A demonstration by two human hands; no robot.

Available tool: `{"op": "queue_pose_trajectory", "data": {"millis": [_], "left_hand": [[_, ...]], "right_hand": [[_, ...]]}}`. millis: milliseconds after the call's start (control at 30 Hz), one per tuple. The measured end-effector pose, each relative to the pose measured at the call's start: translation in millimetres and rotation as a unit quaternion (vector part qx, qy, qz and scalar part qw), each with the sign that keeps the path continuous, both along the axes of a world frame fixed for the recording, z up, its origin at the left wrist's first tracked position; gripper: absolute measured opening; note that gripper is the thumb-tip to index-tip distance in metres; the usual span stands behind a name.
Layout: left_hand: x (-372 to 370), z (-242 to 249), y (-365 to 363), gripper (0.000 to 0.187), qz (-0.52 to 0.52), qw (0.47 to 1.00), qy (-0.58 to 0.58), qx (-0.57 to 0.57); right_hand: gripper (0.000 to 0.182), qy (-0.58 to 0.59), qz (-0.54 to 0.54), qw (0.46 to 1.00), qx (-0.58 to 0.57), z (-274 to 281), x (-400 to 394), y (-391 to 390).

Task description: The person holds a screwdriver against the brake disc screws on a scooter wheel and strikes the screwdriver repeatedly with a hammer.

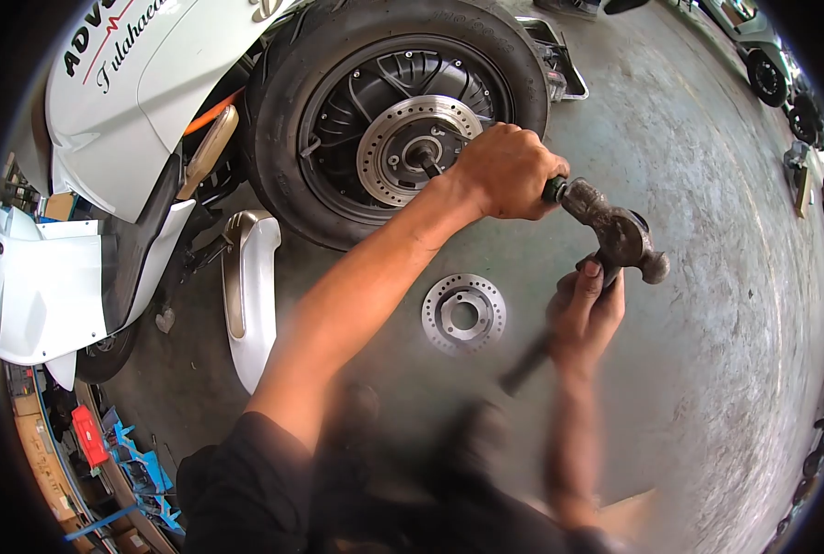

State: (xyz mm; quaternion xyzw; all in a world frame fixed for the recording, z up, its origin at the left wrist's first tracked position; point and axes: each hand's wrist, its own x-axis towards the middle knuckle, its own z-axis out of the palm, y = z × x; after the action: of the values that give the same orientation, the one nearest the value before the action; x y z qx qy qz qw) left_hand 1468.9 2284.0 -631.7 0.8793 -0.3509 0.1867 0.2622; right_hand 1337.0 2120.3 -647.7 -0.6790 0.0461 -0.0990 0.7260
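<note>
A grey concrete floor (707,360) is spread beneath everything, a broad stretch of it being left between the hands and the vehicles at the right edge of view. On the left, a white-panelled scooter with black lettering (144,83) is cut off by the view's edge. Beside it a large black-tyred wheel (366,92) is seen, with a drilled steel disc (375,138) mounted at its hub. A curved white-and-gold panel (258,295) is laid near the tyre's lower edge. A steel ball-peen hammer (624,238) is gripped close below its head by the right hand (589,319). A loose drilled disc (447,319) is lain flat, apart from the tyre. A dark cylindrical tool (554,190) is enclosed by the tightly curled left hand (506,171); whether its end is touched by the hammer cannot be told.
</note>
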Motion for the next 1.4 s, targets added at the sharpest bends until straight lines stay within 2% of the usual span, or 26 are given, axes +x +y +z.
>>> {"op": "queue_pose_trajectory", "data": {"millis": [100, 133, 167, 200, 267, 300, 367, 433, 467, 500, 533, 600, 667, 733, 867, 967, 1133, 1200, 1400], "left_hand": [[-0.4, -0.9, -0.4, 0.016, -0.004, 1.0, -0.011, -0.002], [-1.0, -0.5, -1.2, 0.015, -0.002, 1.0, -0.012, -0.008], [-1.2, -0.4, -1.4, 0.015, 0.0, 1.0, -0.014, -0.014], [-1.3, -0.4, -1.3, 0.015, 0.005, 1.0, -0.008, -0.016], [-0.9, 0.1, -1.5, 0.014, 0.007, 1.0, -0.004, -0.015], [-0.3, -0.2, -0.9, 0.015, 0.005, 1.0, -0.003, -0.01], [0.1, 1.1, 1.3, 0.015, 0.007, 1.0, -0.002, 0.002], [0.9, -0.7, -0.3, 0.015, 0.006, 1.0, -0.017, 0.02], [-0.2, -1.1, -1.3, 0.015, -0.002, 0.999, -0.032, 0.026], [-2.6, -6.1, -1.8, 0.013, 0.001, 0.999, -0.031, 0.006], [-8.6, 0.3, -4.5, 0.011, -0.008, 1.0, -0.024, -0.011], [-16.6, 8.8, -5.9, 0.01, -0.012, 0.999, -0.04, -0.018], [-19.8, 3.7, -12.3, 0.01, -0.02, 0.999, -0.026, -0.005], [-20.1, -1.4, -16.0, 0.011, -0.035, 0.999, -0.01, 0.009], [-18.2, -2.5, -14.0, 0.012, -0.034, 0.999, -0.017, -0.007], [-23.2, -5.3, -18.6, 0.012, -0.048, 0.999, -0.011, -0.014], [-45.6, -38.7, -29.2, 0.013, -0.079, 0.996, 0.024, 0.042], [-46.6, -53.4, -25.3, 0.013, -0.097, 0.995, 0.016, 0.019], [-41.5, -59.6, -2.9, 0.01, -0.103, 0.991, 0.044, 0.073]], "right_hand": [[0.028, 0.019, -0.057, 0.998, 0.028, 18.5, -7.1, -15.2], [0.032, -0.028, -0.111, 0.993, 0.027, 23.1, -10.4, -26.9], [0.038, -0.104, -0.124, 0.984, 0.072, 29.1, -16.1, -45.3], [0.046, -0.135, -0.21, 0.958, 0.139, 51.7, -20.9, -49.7], [0.055, -0.229, -0.251, 0.939, 0.059, 77.6, -30.1, -77.1], [0.053, -0.259, -0.275, 0.924, 0.066, 80.5, -30.5, -83.4], [0.046, -0.313, -0.161, 0.929, 0.112, 60.6, -23.6, -78.9], [0.04, -0.324, -0.021, 0.935, 0.142, 14.5, -16.3, -69.0], [0.038, -0.155, 0.017, 0.986, -0.052, 4.4, -21.1, -66.3], [0.037, 0.004, 0.05, 0.969, -0.242, -4.4, -11.8, -61.8], [0.037, 0.162, 0.089, 0.896, -0.403, -22.1, 0.2, -51.1], [0.039, 0.113, 0.036, 0.928, -0.353, -107.3, -39.6, -68.7], [0.04, 0.298, 0.088, 0.879, -0.362, -122.8, -74.9, -87.2], [0.044, 0.352, 0.075, 0.872, -0.331, -106.7, -92.8, -79.5], [0.042, 0.337, 0.068, 0.877, -0.335, -121.6, -120.2, -88.4], [0.04, 0.38, 0.039, 0.884, -0.269, -117.3, -128.0, -88.9], [0.038, 0.376, -0.014, 0.906, -0.195, -113.8, -124.9, -85.7], [0.037, 0.374, -0.021, 0.909, -0.18, -112.1, -124.0, -87.2], [0.032, 0.36, -0.051, 0.929, -0.064, -96.9, -115.4, -89.9]]}}
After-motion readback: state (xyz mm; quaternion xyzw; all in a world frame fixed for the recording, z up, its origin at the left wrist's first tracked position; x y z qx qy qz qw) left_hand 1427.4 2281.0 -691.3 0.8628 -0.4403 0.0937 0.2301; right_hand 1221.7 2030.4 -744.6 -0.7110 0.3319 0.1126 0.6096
